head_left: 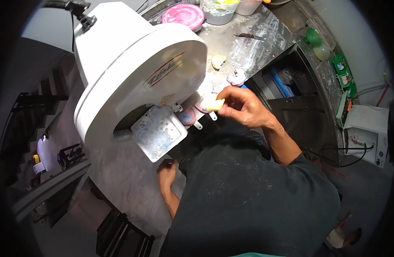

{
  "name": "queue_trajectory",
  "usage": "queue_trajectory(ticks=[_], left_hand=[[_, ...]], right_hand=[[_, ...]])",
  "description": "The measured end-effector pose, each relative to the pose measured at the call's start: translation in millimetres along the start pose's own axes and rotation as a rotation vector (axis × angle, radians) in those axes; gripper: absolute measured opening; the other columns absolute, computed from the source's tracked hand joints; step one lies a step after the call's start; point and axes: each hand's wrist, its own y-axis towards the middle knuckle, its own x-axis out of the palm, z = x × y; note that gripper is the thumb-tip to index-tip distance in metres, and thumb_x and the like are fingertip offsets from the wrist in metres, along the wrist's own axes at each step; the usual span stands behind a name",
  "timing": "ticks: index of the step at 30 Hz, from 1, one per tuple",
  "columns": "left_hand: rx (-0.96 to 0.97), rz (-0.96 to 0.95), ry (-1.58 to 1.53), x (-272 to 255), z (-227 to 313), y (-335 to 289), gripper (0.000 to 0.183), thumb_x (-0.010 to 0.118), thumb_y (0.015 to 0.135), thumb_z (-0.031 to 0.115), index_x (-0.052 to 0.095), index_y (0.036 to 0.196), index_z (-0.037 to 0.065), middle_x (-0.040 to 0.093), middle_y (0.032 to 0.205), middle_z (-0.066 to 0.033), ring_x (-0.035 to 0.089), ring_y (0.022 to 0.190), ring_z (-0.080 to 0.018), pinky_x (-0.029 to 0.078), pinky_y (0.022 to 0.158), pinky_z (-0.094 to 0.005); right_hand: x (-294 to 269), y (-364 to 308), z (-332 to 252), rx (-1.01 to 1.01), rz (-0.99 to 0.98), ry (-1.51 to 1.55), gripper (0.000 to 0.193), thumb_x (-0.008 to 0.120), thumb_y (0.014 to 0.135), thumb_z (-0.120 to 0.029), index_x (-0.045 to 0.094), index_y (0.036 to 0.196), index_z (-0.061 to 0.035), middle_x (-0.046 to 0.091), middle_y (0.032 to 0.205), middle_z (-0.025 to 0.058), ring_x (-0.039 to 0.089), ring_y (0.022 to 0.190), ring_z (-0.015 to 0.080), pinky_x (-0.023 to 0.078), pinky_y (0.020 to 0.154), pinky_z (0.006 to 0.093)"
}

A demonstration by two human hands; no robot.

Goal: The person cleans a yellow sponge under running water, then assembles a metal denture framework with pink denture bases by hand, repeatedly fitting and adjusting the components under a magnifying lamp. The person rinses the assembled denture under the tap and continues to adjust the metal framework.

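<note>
My right hand [245, 107] is closed, with thumb and fingers pinching a pale yellow, curved piece [213, 104] over the counter's near edge. Below the corner of a speckled white tray [159, 132] hangs my left hand [167, 172]; its fingers are partly hidden, and I cannot tell whether they hold anything. A similar yellow piece [218, 62] lies farther back on the lit counter [254, 23]. Just beyond my right hand stands a small whitish lump [236, 77]. A round pinkish item [188, 116] with a white tab sits beside the tray.
A large white machine housing [137, 73] leans over the left side, the tray at its opening. Behind are a pink lid [183, 16], a plaster-smeared tub [220, 12] and a knife [249, 37]. An open dark cabinet [291, 77] stands right. Another person [342, 237] is at lower right.
</note>
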Motion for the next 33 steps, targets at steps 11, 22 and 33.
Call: queue_trajectory(ticks=[11, 22, 33], left_hand=[[0.246, -0.297, -0.221, 94.9, 216.0, -0.1, 0.027, 0.069, 0.100, 0.026, 0.073, 0.105, 0.000, 0.053, 0.069, -0.0019, 0.047, 0.067, -0.0083, 0.041, 0.062, -0.0297], [0.621, 0.403, 0.366, 199.3, 324.4, 185.0, 0.057, 0.071, 0.081, -0.001, 0.062, 0.137, 0.001, 0.062, 0.130, -0.0281, 0.061, 0.117, -0.0462, 0.049, 0.102, -0.0485], [0.549, 0.210, 0.418, 198.5, 348.8, 207.8, 0.031, 0.075, 0.076, 0.003, 0.070, 0.106, -0.002, 0.068, 0.090, -0.0233, 0.069, 0.085, -0.0391, 0.055, 0.079, -0.0456]], right_hand=[[-167.2, 43.1, 105.2, -0.128, 0.373, 0.409, 0.022, 0.075, 0.088, 0.003, 0.058, 0.077, -0.0040, 0.062, 0.074, 0.0045, 0.065, 0.071, 0.0141, 0.050, 0.067, 0.0281], [-339.6, 57.9, 94.2, 0.131, 0.219, 0.488, 0.034, 0.064, 0.092, 0.002, 0.062, 0.126, 0.0035, 0.065, 0.101, 0.0104, 0.066, 0.080, 0.0164, 0.056, 0.074, 0.0283], [-604.5, 80.1, 59.9, -0.017, 0.656, 0.108, 0.021, 0.079, 0.091, -0.012, 0.071, 0.108, -0.0042, 0.067, 0.083, 0.0002, 0.057, 0.064, 0.0084, 0.048, 0.057, 0.0259]])
